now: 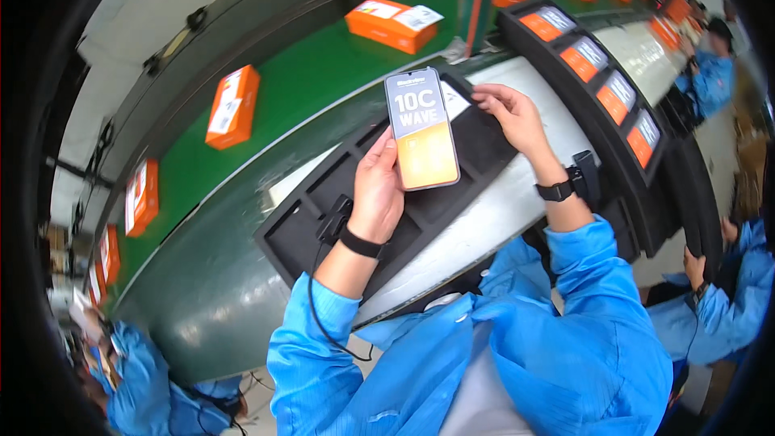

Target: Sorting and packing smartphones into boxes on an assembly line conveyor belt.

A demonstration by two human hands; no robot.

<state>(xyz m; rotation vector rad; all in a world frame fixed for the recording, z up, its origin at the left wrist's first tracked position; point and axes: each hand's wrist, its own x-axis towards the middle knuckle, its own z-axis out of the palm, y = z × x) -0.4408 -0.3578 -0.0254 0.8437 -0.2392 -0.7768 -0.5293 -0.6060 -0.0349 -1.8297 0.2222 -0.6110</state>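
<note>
A smartphone (422, 133), with a printed white, grey and orange sheet over its front, is held upright in my left hand (379, 186). The thumb rests along its lower left edge. To the right of the phone is my right hand (517, 119), fingers loosely bent and apart, with nothing visible in them. It hovers by the far right end of a black compartmented tray (476, 149). Beneath both hands the tray lies slantwise on the bench, its visible pockets dark. A small white piece (456, 102) shows in the tray between the phone and the right fingers.
Orange boxes (232, 106) stand along a green conveyor belt (299, 73) beyond the bench. At right, another black tray (601, 73) holds several phones with orange sheets. A green post (478, 4) rises at the back. Co-workers in blue (714, 81) are at both sides.
</note>
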